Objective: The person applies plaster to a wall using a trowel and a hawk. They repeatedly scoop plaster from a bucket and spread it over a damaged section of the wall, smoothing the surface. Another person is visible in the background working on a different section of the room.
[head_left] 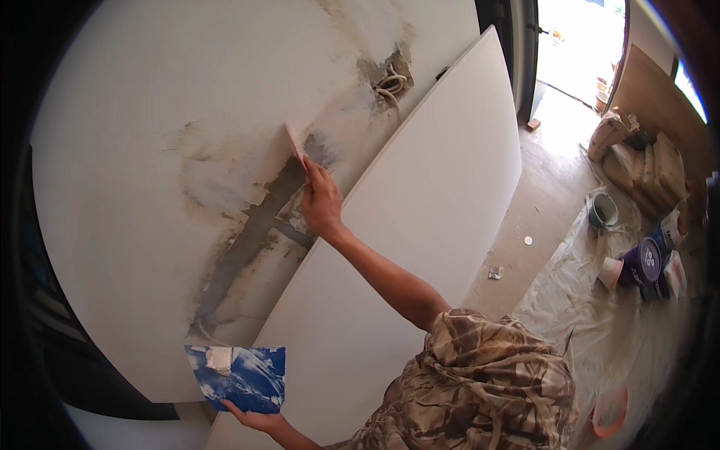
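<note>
My right hand grips a thin pinkish scraper against the white wall, beside the top of a long grey patched channel with rough, smudged edges. My left hand holds a blue flat board smeared with white paste, with a pale lump on it, low by the wall. Coiled pale cables poke out of a rough hole higher up the wall.
A large white panel leans along the wall at my right. Beyond it are an open doorway, stacked sacks, a bucket, a purple tub and plastic sheeting on the floor. An orange looped object lies lower right.
</note>
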The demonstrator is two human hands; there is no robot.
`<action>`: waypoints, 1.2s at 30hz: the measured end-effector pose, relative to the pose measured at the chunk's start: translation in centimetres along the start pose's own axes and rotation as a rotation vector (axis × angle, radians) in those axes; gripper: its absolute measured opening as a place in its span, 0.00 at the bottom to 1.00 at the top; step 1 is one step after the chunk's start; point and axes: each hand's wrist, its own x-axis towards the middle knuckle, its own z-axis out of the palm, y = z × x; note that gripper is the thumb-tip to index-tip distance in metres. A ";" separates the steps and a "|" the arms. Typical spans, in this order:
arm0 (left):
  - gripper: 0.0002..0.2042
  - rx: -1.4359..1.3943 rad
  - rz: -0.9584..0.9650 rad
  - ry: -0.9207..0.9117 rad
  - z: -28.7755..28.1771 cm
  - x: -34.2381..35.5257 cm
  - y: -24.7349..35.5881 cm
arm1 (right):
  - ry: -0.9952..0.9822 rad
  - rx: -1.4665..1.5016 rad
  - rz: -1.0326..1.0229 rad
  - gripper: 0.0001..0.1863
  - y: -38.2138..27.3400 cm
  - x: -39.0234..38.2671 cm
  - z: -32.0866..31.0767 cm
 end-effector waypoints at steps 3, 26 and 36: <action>0.35 -0.010 0.006 -0.048 -0.5 1.0 -0.1 | 0.149 0.179 0.105 0.27 4.6 0.7 -2.6; 0.34 -0.033 -0.073 0.050 -8.5 6.9 -4.5 | 0.032 -0.290 0.213 0.40 10.4 5.5 -0.1; 0.34 -0.045 -0.093 -0.030 -4.1 6.2 -3.6 | 0.014 -0.124 -0.064 0.30 6.8 -3.8 -0.4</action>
